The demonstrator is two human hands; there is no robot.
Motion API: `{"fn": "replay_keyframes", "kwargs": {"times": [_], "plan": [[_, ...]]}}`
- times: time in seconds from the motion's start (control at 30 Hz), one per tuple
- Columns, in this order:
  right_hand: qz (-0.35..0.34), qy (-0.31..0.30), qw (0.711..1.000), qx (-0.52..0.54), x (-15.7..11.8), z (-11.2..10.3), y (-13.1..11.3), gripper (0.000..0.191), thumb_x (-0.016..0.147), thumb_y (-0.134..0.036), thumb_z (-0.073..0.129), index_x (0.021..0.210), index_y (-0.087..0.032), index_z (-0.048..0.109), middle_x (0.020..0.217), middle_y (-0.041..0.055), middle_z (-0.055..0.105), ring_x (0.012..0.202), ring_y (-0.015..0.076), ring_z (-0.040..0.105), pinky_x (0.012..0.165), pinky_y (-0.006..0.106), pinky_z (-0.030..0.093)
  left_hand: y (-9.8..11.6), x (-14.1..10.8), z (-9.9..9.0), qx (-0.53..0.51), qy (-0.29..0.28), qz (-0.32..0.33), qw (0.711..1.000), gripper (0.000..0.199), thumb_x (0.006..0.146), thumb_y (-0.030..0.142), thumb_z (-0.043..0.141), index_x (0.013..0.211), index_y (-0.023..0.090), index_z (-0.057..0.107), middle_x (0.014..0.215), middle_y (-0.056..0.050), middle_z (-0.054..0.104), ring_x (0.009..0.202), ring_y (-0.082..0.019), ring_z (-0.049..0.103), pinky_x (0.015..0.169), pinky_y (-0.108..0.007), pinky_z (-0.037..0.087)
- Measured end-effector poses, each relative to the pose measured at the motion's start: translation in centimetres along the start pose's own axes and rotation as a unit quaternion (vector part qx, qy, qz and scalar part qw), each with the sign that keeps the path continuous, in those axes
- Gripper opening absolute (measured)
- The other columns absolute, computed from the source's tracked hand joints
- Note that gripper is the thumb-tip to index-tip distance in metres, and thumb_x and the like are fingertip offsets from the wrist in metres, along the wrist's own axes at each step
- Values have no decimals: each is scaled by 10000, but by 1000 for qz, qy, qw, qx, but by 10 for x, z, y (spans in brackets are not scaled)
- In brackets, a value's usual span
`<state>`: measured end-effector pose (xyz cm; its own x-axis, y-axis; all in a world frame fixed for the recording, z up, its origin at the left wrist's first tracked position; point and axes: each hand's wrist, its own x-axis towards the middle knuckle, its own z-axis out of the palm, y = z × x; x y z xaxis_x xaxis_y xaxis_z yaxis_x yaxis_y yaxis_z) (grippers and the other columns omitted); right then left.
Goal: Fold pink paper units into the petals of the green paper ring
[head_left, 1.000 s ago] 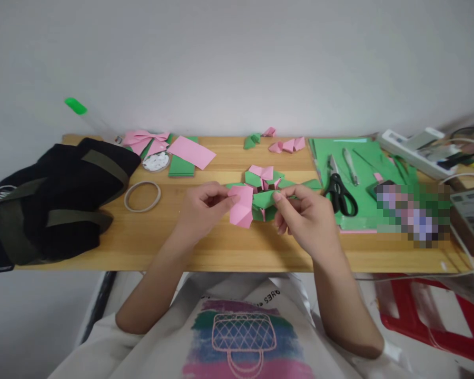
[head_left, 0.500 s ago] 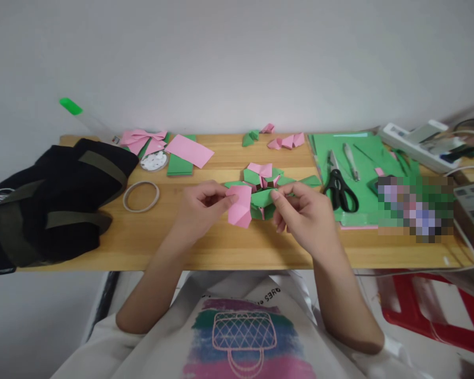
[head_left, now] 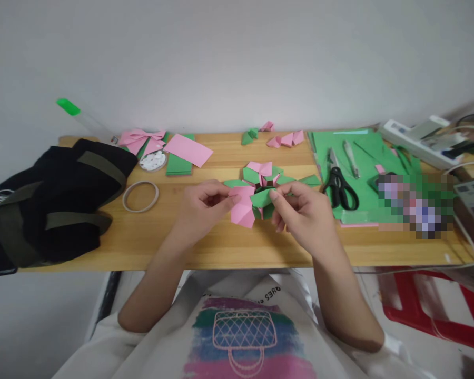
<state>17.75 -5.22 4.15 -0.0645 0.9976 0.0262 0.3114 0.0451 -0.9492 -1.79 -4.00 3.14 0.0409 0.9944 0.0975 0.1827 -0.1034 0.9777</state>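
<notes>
Between thumb and fingers, my left hand (head_left: pixel 207 205) pinches a folded pink paper piece (head_left: pixel 243 206) at its left edge. My right hand (head_left: pixel 302 210) is closed on a folded green paper piece (head_left: pixel 263 198), just right of the pink one. The two pieces meet or overlap near the middle. Behind them, over the table, is a pink and green paper assembly (head_left: pixel 259 168) with pointed parts reaching left and right. Whether the held pieces are joined to it cannot be made out, as the hands and paper cover its front.
Left are a black bag (head_left: pixel 59 205), a tape ring (head_left: pixel 140 197), a round dish (head_left: pixel 152 160) and a pink sheet (head_left: pixel 188 150). Folded pieces (head_left: pixel 286 139) lie at the back. Right are black scissors (head_left: pixel 341 188), a cutter (head_left: pixel 351 159), green sheets (head_left: pixel 365 200) and a power strip (head_left: pixel 418 145).
The pink piece in my left hand has shifted slightly right and tilted, closer against the green piece. My right hand has barely moved and keeps its hold.
</notes>
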Motion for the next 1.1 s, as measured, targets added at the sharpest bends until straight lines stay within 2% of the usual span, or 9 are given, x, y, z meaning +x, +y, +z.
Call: {"fn": "replay_keyframes", "kwargs": {"times": [0.3,0.57,0.67,0.83,0.9,1.03,1.1], "plan": [[7,5,1000,12,0,-2,0,274,877,-435,574,743,-199,539,454,-49,580,343,91,521,389,203,403,2,0,1,-22,9,-5,1000,174,702,355,746,640,205,685,644,-2,636,594,-116,531,516,-235,423],[10,11,1000,17,-2,-3,3,260,878,-427,577,757,-199,543,457,-50,578,349,92,521,386,201,406,7,-1,3,-70,1,-62,996,246,657,408,775,738,182,720,679,-14,684,577,-120,583,466,-208,453],[7,13,1000,22,-2,-3,3,250,876,-419,582,768,-196,547,458,-51,579,351,91,522,386,197,410,8,-1,4,-99,-6,-82,992,241,631,365,788,739,173,690,650,-4,667,535,-103,567,439,-190,432],[4,4,1000,28,-5,-3,4,231,859,-405,603,789,-192,552,473,-48,595,361,97,538,384,196,428,14,-4,2,-179,-13,-113,977,350,649,200,725,970,228,589,518,84,572,411,-66,476,393,-151,353],[7,3,999,33,-6,-3,5,225,857,-400,606,792,-193,550,476,-49,596,362,97,541,384,194,434,17,-6,2,-204,-16,-116,972,275,652,176,695,893,239,578,494,97,534,386,-59,439,373,-147,314],[10,0,999,42,-6,-2,6,224,858,-397,603,784,-195,538,470,-51,592,355,93,536,367,183,423,20,-7,2,-203,0,-133,970,11,635,171,638,637,175,648,536,42,560,411,-42,424,363,-156,265],[10,-3,999,44,-5,-2,6,226,860,-394,601,777,-195,535,469,-52,592,355,91,537,365,178,422,19,-7,1,-213,-11,-155,965,79,637,190,622,636,168,698,519,24,568,404,-51,430,361,-170,264]]}}
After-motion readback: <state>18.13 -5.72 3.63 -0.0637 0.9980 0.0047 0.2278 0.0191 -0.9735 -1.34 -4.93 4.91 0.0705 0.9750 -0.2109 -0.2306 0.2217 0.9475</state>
